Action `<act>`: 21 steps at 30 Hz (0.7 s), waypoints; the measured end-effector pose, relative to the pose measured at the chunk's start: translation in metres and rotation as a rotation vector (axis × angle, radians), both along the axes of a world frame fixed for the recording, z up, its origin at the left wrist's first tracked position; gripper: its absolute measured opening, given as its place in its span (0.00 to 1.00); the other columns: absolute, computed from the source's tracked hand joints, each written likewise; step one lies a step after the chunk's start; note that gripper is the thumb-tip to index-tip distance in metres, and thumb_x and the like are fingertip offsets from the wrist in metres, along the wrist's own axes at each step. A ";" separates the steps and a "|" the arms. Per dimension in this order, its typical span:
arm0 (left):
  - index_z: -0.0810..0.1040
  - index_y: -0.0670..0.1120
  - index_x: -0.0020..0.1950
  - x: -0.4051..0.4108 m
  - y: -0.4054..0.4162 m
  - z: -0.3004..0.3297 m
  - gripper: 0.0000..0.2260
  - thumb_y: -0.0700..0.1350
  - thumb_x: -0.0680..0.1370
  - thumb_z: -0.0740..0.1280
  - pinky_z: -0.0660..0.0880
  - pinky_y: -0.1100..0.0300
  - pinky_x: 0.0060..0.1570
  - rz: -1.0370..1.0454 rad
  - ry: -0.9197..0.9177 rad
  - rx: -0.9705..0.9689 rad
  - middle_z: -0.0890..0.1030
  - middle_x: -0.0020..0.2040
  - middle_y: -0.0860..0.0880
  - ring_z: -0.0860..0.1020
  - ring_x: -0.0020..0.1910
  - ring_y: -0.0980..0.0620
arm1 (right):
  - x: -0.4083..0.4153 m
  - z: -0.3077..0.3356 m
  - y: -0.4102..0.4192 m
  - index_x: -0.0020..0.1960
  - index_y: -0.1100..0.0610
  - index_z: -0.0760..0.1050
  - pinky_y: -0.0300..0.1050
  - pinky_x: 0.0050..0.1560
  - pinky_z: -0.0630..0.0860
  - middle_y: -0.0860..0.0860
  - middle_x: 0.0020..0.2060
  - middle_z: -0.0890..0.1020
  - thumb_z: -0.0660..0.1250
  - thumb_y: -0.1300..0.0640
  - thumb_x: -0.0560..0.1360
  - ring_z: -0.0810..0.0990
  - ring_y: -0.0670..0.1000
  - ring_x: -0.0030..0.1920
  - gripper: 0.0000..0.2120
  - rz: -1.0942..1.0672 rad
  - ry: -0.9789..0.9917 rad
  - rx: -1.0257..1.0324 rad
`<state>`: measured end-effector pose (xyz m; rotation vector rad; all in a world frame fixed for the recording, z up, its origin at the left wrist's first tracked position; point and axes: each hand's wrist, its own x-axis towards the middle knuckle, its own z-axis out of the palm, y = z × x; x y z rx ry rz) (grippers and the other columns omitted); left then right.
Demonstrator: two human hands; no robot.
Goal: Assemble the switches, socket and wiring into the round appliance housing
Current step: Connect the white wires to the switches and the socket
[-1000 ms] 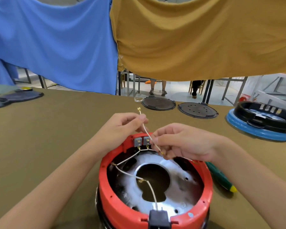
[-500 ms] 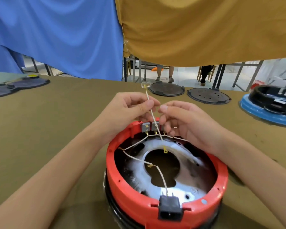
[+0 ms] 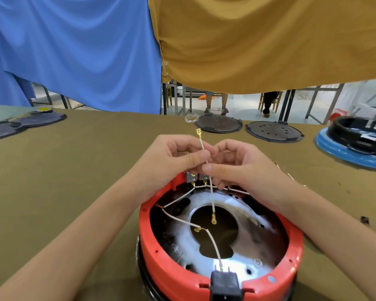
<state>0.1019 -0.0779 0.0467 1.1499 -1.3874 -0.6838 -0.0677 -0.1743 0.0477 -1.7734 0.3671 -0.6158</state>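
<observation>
Both hands hold 1 loose white wire upright over the red housing, ready to connect it.

The left hand (image 3: 174,157) pinches the wire (image 3: 205,161) between thumb and forefinger, and the fingers of the right hand (image 3: 237,166) are clamped on it just below, so it hangs straight with both ends free to aim. Its flat brass terminal (image 3: 198,132) points up and its ring terminal (image 3: 214,220) dangles over the opening in the metal plate (image 3: 254,242). The housing (image 3: 161,255) sits on the tabletop (image 3: 63,170) with the 2 grey switches (image 3: 197,178) at its far rim, just under the hands, probably so the wire's top end reaches them. The black socket (image 3: 225,284) is seated in the near rim, already wired.
</observation>
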 end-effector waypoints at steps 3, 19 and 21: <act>0.86 0.45 0.49 0.000 0.001 0.001 0.06 0.44 0.74 0.72 0.81 0.59 0.47 0.003 0.001 -0.005 0.85 0.47 0.40 0.84 0.45 0.46 | 0.000 -0.001 -0.001 0.54 0.67 0.76 0.40 0.39 0.79 0.67 0.46 0.83 0.74 0.64 0.72 0.80 0.52 0.37 0.14 0.017 -0.023 0.026; 0.85 0.47 0.46 0.002 0.001 0.000 0.06 0.48 0.73 0.73 0.79 0.61 0.39 0.061 0.086 -0.055 0.83 0.35 0.48 0.80 0.34 0.53 | 0.001 -0.004 -0.004 0.50 0.63 0.78 0.43 0.45 0.79 0.56 0.39 0.83 0.67 0.64 0.77 0.81 0.50 0.37 0.03 0.158 0.046 0.093; 0.84 0.45 0.45 0.001 0.001 0.001 0.05 0.46 0.74 0.73 0.78 0.63 0.38 0.069 0.047 -0.074 0.83 0.35 0.48 0.80 0.34 0.53 | 0.001 -0.004 -0.002 0.50 0.63 0.78 0.45 0.46 0.79 0.57 0.40 0.82 0.71 0.59 0.74 0.80 0.51 0.38 0.09 0.175 0.033 0.088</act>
